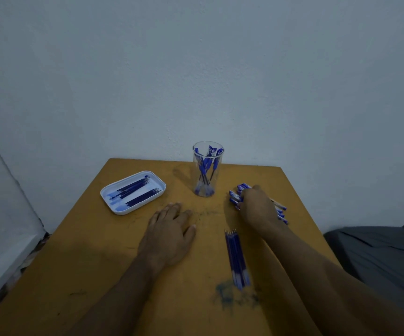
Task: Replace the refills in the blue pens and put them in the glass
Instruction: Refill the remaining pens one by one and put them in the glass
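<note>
A clear glass [207,187] stands at the back of the wooden table with several blue pens upright in it. To its right lies a pile of blue pens [235,195]. My right hand [256,208] lies over that pile, fingers bent down onto the pens; whether it grips one is hidden. A bundle of blue refills [237,258] lies near the middle front, tips pointing away. My left hand [169,234] rests flat on the table, fingers spread, holding nothing.
A white oblong tray [110,190] with several dark refills sits at the left rear. The table [99,275] butts against a pale wall. An ink smear marks the wood near the refills. A grey cloth surface lies off the right edge.
</note>
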